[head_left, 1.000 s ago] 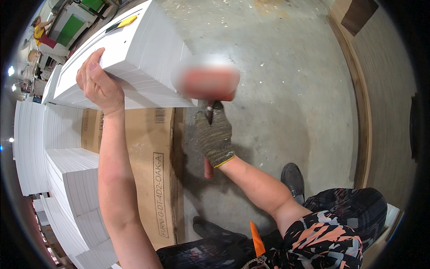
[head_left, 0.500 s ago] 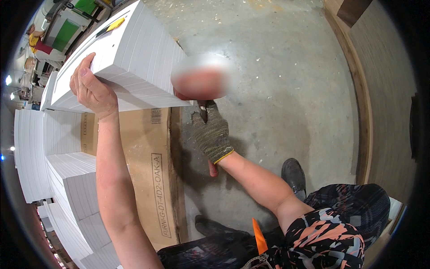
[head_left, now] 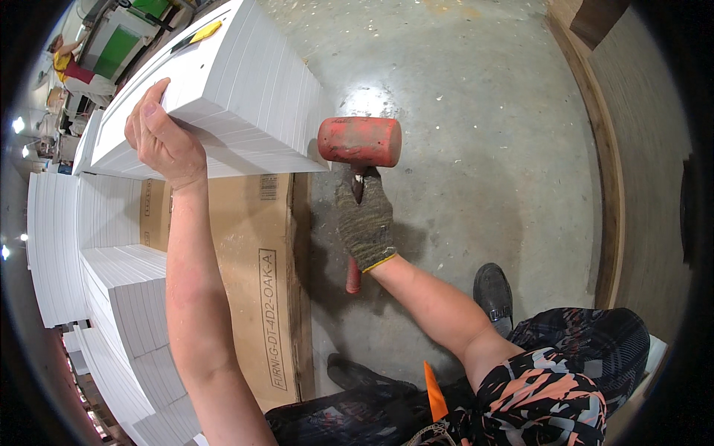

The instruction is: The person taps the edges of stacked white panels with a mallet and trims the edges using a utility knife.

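Note:
My right hand (head_left: 367,223), in a grey-green knitted glove, is closed around the handle of a red mallet (head_left: 359,141). The scuffed mallet head stands just right of a stack of white panels (head_left: 256,97), with a small gap between them. Below the glove the red handle end sticks out. My bare left hand (head_left: 167,145) grips the near edge of the top white panel (head_left: 160,85), its fingers lying over the upper face. Farther along that panel lies a yellow-and-black utility knife (head_left: 202,35).
A brown cardboard sheet (head_left: 223,223) lies under and beside the stack. More white panel stacks (head_left: 134,297) stand at the left. A wooden-edged board structure (head_left: 606,171) runs along the right. At the far upper left, a person (head_left: 71,67) is near green-and-white equipment.
The mallet, blurred by motion against the stack's side before, has moved right, off the panels, and shows sharply. My left hand keeps its place on the panel edge.

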